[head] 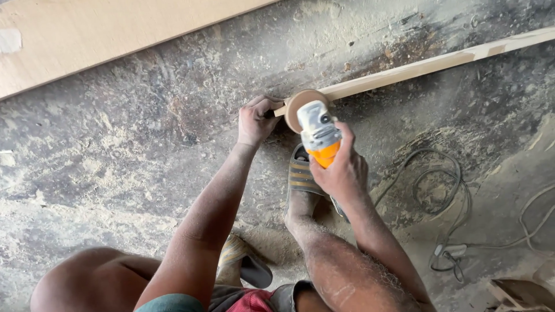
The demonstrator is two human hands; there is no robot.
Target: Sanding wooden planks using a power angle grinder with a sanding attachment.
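My right hand [342, 169] grips an orange and grey angle grinder [319, 134] fitted with a round tan sanding disc [299, 103]. The disc rests against the near end of a long thin wooden strip [428, 65] that runs up to the right across the dusty floor. My left hand [257, 120] is closed on that end of the strip, right beside the disc. My foot in a striped sandal [300, 173] sits just under the grinder.
A large plywood sheet [98, 32] lies at the upper left. A power cable [445, 196] loops over the floor at the right. Another sandal [243, 263] is by my knees. Sawdust covers the concrete floor [115, 156]. A wood scrap [520, 292] lies at the bottom right.
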